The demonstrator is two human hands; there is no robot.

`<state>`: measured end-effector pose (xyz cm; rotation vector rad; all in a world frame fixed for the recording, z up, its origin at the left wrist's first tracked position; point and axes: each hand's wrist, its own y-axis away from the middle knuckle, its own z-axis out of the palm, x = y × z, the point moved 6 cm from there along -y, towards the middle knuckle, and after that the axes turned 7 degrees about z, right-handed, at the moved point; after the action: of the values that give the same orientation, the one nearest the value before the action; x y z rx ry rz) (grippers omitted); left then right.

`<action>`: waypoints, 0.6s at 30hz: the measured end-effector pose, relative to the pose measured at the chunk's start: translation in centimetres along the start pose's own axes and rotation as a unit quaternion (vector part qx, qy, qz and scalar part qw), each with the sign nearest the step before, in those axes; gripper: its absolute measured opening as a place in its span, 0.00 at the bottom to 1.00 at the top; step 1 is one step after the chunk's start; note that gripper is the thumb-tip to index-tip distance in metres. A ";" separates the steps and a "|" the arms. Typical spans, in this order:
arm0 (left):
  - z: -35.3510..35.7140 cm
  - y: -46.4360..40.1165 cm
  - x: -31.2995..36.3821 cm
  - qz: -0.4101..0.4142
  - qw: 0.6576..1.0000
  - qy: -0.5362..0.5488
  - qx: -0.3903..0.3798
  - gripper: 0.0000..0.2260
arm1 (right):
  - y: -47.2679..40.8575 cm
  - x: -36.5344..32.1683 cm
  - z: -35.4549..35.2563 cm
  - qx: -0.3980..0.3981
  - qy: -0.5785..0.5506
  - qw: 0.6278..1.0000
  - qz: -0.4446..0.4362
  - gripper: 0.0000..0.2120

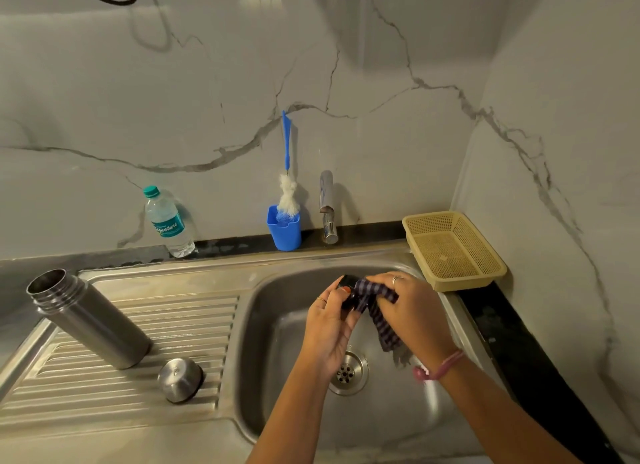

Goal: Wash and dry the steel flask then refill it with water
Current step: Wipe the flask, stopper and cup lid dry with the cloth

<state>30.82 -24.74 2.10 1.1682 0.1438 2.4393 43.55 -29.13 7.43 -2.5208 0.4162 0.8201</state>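
Note:
The open steel flask (90, 318) stands upright on the ribbed draining board (194, 311) at the left, its mouth uncovered. A steel cap (180, 379) rests on the board to its right. Over the sink basin (277, 328), my left hand (329, 328) grips a small black inner stopper (348, 290). My right hand (412, 311) holds a dark checked cloth (379, 311) pressed against that stopper; the cloth's end hangs down toward the drain (347, 371). A plastic water bottle (168, 222) with a teal cap stands against the back wall.
A blue cup (284, 229) holding a blue-handled bottle brush (287, 189) sits on the back ledge beside the chrome tap (327, 207). A yellow mesh basket (452, 250) stands at the sink's right corner. Marble walls close in behind and to the right.

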 end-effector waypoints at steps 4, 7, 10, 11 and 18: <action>-0.3 -0.3 0.2 0.014 1.000 0.014 0.020 0.10 | 1.8 -1.8 1.1 -0.005 0.058 0.994 -0.096 0.21; -0.5 -0.4 0.0 0.013 0.999 0.026 0.016 0.12 | 1.3 -1.3 0.9 -0.006 0.037 0.996 -0.079 0.19; -0.1 -0.1 -0.1 0.016 0.999 0.034 -0.005 0.10 | 0.1 -0.4 0.2 0.006 -0.020 1.000 -0.014 0.14; 0.0 0.0 -0.1 0.022 0.999 0.030 -0.008 0.09 | 0.3 -0.8 0.3 0.007 -0.002 1.000 -0.025 0.15; 0.1 -0.6 -0.3 0.028 0.997 0.063 0.020 0.17 | 2.5 -2.5 1.3 -0.002 0.073 0.990 -0.122 0.23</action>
<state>31.24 -24.30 1.79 1.0493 0.2010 2.5716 39.98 -30.25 7.22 -2.5775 0.1467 0.5467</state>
